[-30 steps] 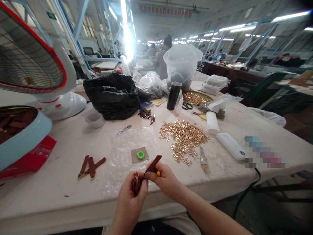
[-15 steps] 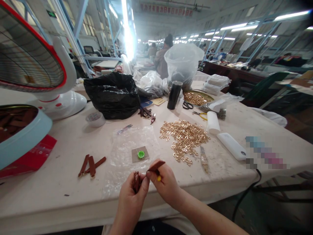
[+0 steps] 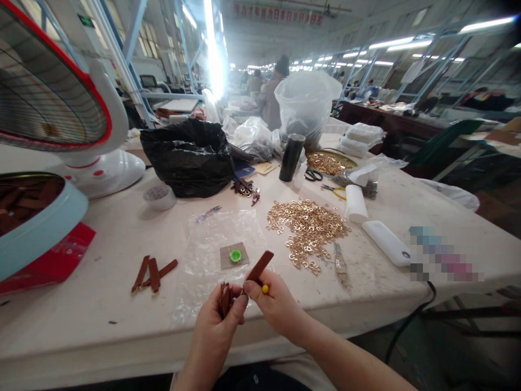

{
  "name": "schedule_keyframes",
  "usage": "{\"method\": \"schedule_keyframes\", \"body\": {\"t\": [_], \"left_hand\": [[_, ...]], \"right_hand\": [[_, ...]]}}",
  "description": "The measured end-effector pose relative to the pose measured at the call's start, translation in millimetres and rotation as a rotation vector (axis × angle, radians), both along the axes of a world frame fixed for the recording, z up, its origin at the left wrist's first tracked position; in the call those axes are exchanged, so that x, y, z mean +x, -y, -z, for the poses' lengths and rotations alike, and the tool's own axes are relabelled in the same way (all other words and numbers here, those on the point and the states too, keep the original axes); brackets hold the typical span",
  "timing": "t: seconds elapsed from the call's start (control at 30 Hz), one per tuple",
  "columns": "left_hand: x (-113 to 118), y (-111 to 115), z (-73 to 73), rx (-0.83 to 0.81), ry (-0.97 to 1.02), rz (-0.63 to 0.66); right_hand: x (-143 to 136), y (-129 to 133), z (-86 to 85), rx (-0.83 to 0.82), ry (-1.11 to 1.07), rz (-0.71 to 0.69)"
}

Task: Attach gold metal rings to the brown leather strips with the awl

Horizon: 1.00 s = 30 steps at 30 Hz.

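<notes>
Several brown leather strips [image 3: 226,300] are bunched in my left hand [image 3: 222,320], its fingers closed round them. My right hand [image 3: 273,304] pinches one more brown leather strip [image 3: 260,265], which points up and to the right. A small yellow knob [image 3: 265,289] shows between its fingers; the rest of that item is hidden. The thumbs of both hands meet at the lower end of the strip, and what lies between them is too small to make out. Beyond the hands, a green cap-like dish [image 3: 235,256] sits on a grey-brown square [image 3: 225,259] over a clear plastic sheet [image 3: 199,244].
Gold D-shaped rings [image 3: 307,228] lie heaped right of centre, beside a narrow blade-like tool [image 3: 339,265]. Three brown strips [image 3: 153,276] rest at the left. Further back stand a black bag [image 3: 185,157], a black cylinder [image 3: 292,157] and a fan [image 3: 106,174]. A blue-rimmed tin [image 3: 61,217] holds brown strips.
The strip in my right hand has turned from lying nearly flat to pointing more upright, its broad face now showing. Both hands stay together in about the same place.
</notes>
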State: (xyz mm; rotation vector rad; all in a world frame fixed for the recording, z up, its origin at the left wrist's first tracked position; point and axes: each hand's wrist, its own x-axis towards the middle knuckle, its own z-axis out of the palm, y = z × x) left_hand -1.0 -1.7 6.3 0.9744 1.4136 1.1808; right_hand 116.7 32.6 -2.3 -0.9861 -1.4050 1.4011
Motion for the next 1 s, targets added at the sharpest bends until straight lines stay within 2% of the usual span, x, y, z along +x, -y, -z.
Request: {"method": "schedule_keyframes", "body": {"t": [0.2,0.43,0.87,1.0], "left_hand": [[3,1,-2.3,-0.074,-0.02,-0.037],[4,-2,4.0,0.004,-0.026,-0.016],[-3,-7,16.6,-0.084,0.017,0.019],[-9,-11,15.7,-0.169,0.137,-0.002]], "right_hand": [[-1,0,5.1,0.056,0.092,0.059],[-4,2,7.1,0.143,0.152,0.069],[2,-6,5.4,0.089,0.143,0.004],[14,-18,-1.4,0.09,0.088,0.142]]}}
